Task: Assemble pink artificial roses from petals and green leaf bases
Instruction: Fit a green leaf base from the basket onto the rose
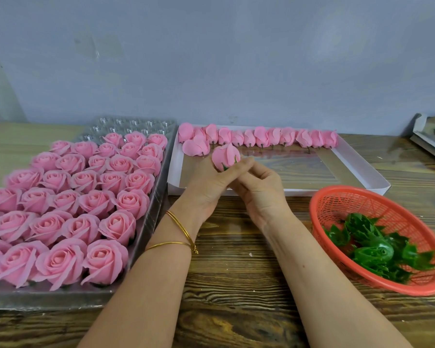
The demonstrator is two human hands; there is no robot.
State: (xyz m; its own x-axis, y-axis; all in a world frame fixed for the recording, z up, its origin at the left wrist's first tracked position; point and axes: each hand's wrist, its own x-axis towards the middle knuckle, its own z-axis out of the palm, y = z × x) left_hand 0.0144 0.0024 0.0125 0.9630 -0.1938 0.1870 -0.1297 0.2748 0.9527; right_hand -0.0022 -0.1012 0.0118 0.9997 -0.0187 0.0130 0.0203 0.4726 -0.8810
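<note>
Two hands meet over the near edge of the white tray (362, 169): your left hand (206, 189) has its grip clamped around a pink bud (225, 155), while your right hand (261, 194) curls in underneath, and you cannot tell what its grip holds. Green leaf bases (377, 249) lie in the red basket (337, 197) on the worktop (236, 285).

Two hands (206, 189), two gold bangles (178, 223), one red basket (337, 204), one white box (362, 170)

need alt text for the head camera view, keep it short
A left hand and right hand together hold a pink rosebud at a wooden table. Left of them sits a tray of finished roses, behind them a white box with a row of buds, and to the right a red basket of green leaf bases.
</note>
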